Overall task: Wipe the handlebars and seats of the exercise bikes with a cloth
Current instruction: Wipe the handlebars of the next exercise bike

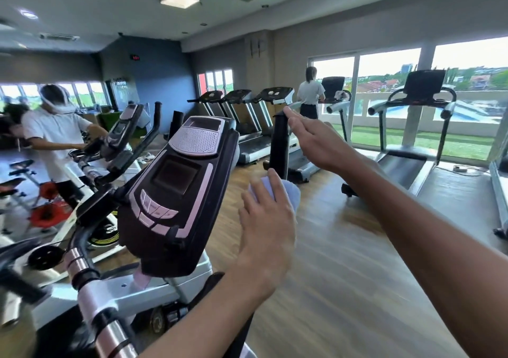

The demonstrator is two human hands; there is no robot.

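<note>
Our left hand (268, 220) rose from the bottom edge with its fingers curled round a pale blue cloth (288, 192), pressing it to the lower end of the upright black handlebar grip (280, 143); how much of the cloth wrapped the grip we could not tell, since the hand covered most of it; our right hand (316, 140) reached in from the right with fingers straight and relaxed, holding nothing, its fingertips touching the top of that grip; the bike's black console (178, 189) stood tilted just left of both hands; the seat lay out of sight; a second handlebar (90, 283) was cut off at the bottom left corner.
</note>
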